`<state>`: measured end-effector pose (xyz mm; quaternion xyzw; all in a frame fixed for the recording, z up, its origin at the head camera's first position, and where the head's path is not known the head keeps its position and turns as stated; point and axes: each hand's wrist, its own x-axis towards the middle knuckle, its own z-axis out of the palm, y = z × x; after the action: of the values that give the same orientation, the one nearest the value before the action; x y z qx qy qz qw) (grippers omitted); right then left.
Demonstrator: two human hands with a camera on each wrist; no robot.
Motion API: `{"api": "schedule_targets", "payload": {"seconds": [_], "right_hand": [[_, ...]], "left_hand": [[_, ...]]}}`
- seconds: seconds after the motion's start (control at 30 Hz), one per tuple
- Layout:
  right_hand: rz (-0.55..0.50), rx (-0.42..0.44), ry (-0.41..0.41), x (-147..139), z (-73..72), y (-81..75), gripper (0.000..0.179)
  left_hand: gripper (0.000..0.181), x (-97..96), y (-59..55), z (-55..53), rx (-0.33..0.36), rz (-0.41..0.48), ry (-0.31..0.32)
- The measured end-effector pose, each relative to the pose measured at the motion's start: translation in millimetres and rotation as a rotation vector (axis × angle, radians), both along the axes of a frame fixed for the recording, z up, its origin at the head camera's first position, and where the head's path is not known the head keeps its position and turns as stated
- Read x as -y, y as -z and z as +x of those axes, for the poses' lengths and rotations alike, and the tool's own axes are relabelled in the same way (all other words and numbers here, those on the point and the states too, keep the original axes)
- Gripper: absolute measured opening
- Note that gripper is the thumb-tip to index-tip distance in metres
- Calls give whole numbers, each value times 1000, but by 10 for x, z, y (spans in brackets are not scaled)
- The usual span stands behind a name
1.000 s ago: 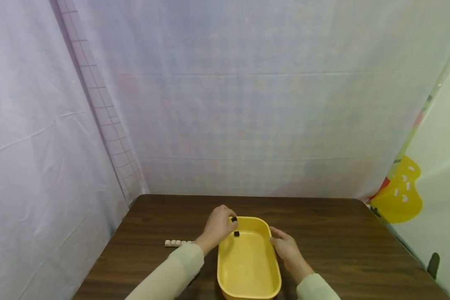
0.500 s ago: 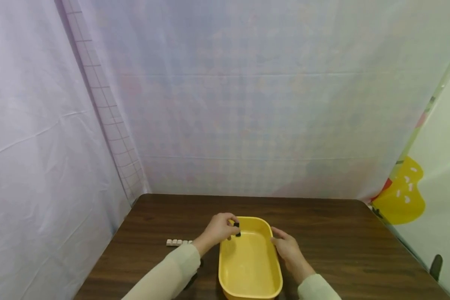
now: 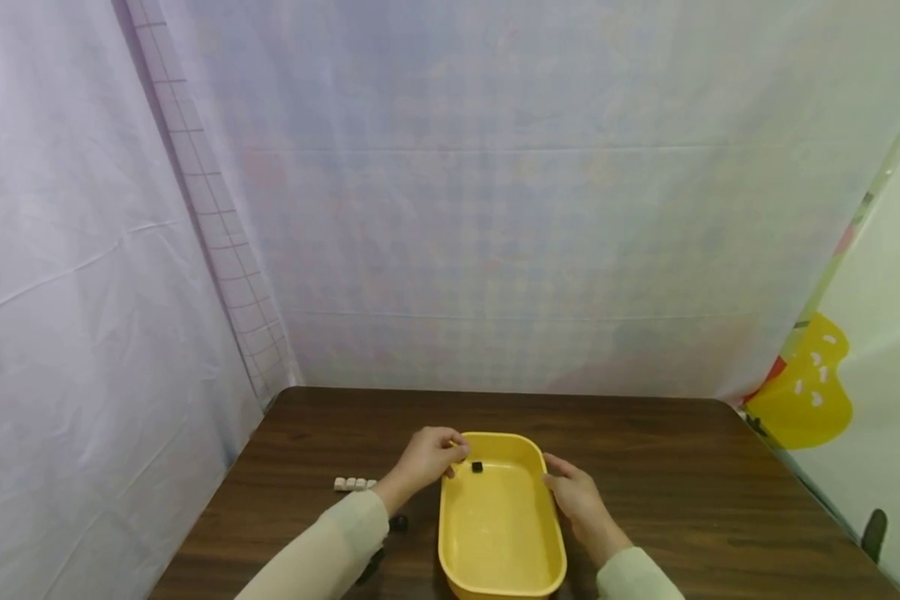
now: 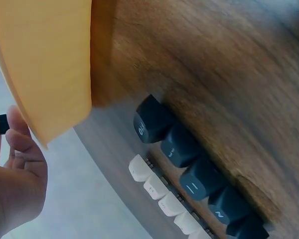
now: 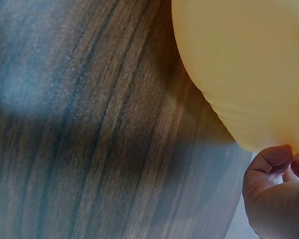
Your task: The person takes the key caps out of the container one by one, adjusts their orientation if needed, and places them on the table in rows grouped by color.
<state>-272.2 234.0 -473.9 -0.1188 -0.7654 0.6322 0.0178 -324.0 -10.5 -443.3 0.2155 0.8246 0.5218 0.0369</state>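
My left hand [image 3: 429,457] is at the far left rim of a yellow basin [image 3: 448,533]. In the left wrist view its thumb and fingers pinch a small black keycap [image 4: 2,124]; fingers hide it in the head view. Another black keycap [image 3: 477,467] lies on the basin floor near the far end. My right hand [image 3: 576,498] holds the basin's right rim, with the thumb and fingers around the edge in the right wrist view.
A row of white keycaps [image 4: 170,204] and a row of larger black keycaps [image 4: 197,185] lie left of the basin on the dark wooden table [image 3: 667,483]. The left sleeve [image 3: 318,542] partly covers them in the head view. Curtains [image 3: 495,250] hang behind the table.
My left hand came down and in over the basin with the black keycap, then drew back left to the rim. The right hand has kept its hold on the basin.
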Motion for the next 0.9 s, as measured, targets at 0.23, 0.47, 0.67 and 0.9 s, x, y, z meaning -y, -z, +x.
{"api": "schedule_targets", "payload": {"seconds": [0.23,0.47,0.67,0.9], "right_hand": [[-13,20,8,-9,4,0,46],[-18,28,3,-17,0,-1,45],[-22,22,3,-15,5,-4,45],[-15,15,9,-1,13,-11,44]], "left_hand": [[22,89,-5,-18,15,-10,-25],[31,374,-18,20,-8,-110,-61],[22,747,7,81,-33,-123,-114],[25,1258,76,222,-65,-133,-172]]}}
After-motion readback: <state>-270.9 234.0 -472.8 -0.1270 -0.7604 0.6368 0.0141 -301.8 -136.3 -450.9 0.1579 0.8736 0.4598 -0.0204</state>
